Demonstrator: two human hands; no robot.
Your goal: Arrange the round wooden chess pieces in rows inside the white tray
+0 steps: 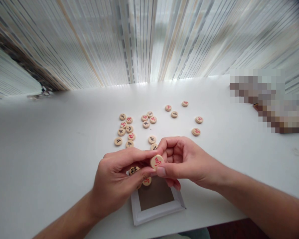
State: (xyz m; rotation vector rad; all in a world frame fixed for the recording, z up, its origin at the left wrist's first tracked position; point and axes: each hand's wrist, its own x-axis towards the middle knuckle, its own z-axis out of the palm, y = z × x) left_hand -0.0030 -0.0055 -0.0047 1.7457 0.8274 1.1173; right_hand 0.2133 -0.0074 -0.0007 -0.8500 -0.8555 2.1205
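Right in the middle now, pinched at the rim: a small, round, pale wooden disc with a red character point(157, 162). Gripped on one side by thumb and finger of the right hand point(186, 159), met on the other by the fingertips of the left hand point(112, 179). Both closed on the same piece, then. Held by the edge, likely, to leave the red mark uncovered, with the face turned up for easy reading. Supported from two sides, presumably for finer control over something so thin.

And directly below, near the front of the table: a shallow, white, rectangular box, apparently of card, with a brown floor point(159, 212). Placed within easy reach of both hands, so perhaps handy for catching a slip. Partly covered by the left thumb: a round pale disc with a black character point(134, 170) and a second red-marked disc point(147, 181). Hard to tell whether resting in the box or cupped in the palm.

Out across the smooth white table point(52, 159): loose round wooden discs point(121, 131), marked in red or black, bunched at left, scattered more widely at right. Lying flat, therefore probably safe from rolling.
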